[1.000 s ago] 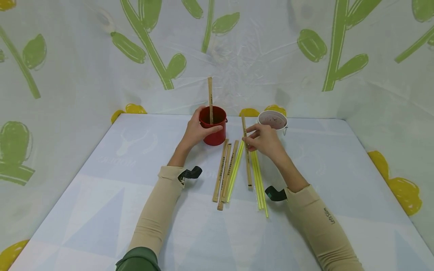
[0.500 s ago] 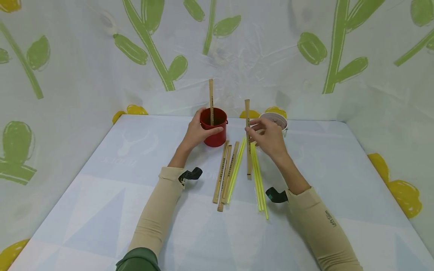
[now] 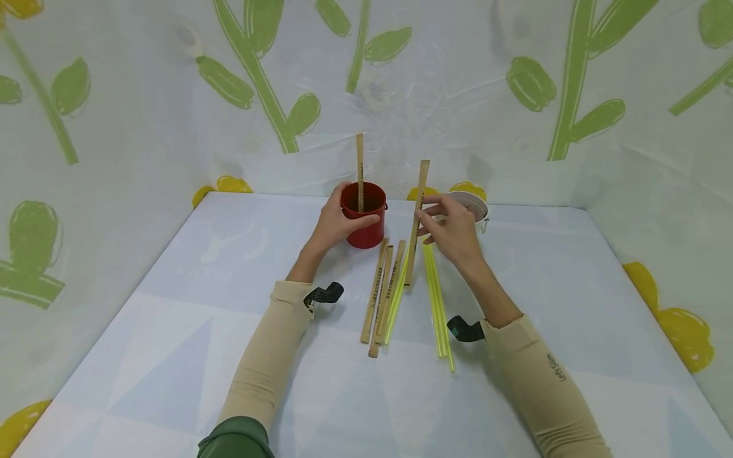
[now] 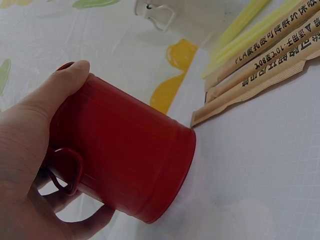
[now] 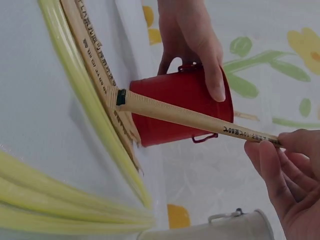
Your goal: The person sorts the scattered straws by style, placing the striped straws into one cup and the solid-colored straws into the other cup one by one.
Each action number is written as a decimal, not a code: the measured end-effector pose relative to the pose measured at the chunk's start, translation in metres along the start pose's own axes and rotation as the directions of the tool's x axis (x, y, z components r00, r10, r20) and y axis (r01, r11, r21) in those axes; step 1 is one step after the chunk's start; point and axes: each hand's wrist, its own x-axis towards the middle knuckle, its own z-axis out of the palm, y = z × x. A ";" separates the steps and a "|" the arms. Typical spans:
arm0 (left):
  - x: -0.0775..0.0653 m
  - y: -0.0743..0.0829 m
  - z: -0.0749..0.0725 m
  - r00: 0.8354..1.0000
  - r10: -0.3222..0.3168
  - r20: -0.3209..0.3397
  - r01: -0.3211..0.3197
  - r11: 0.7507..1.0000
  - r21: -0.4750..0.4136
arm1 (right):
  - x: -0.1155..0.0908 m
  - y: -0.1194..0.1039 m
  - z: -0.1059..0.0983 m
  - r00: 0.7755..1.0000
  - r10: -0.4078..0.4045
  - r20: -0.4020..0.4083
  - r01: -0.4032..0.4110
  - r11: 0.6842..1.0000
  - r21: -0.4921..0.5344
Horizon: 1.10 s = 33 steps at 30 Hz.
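Observation:
My left hand holds a small red metal bucket upright near the table's back edge, thumb over the near rim and fingers round its left side. One paper-wrapped straw stands in the bucket, its upper part above the rim. Between thumb and fingertips, my right hand pinches another paper-wrapped straw with black print. It is raised and tilted, its lower end overlapping the wrapped straws in the right wrist view. Several paper-wrapped straws lie side by side in front of the red bucket.
Yellow straws lie in clear wrapping to the right, with more yellow straws beside the paper-wrapped ones. A white bucket stands behind my right hand. A leaf-patterned sheet rises behind the table.
My right hand has lifted the wrapped straw off the table area, its lower end swinging up and left towards the other wrapped straws. My left hand stays on the red bucket.

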 end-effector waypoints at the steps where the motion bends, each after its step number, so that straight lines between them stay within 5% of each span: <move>1: 0.000 0.000 0.000 1.000 -0.002 -0.001 0.002 1.000 0.000 | 0.001 -0.001 0.000 1.000 -0.010 -0.002 0.010 1.000 -0.003; 8: 0.005 -0.006 0.001 1.000 -0.004 -0.013 0.004 1.000 0.031 | 0.014 -0.018 0.001 0.997 -0.080 -0.021 0.077 0.992 -0.096; 18: 0.004 0.001 -0.001 1.000 -0.028 0.011 0.028 0.999 -0.016 | 0.046 -0.069 0.000 0.972 -0.223 -0.077 0.213 0.969 -0.123; 33: 0.005 -0.008 0.002 1.000 -0.012 -0.015 0.013 1.000 0.018 | 0.083 -0.087 0.007 0.973 -0.195 -0.120 0.188 0.980 -0.067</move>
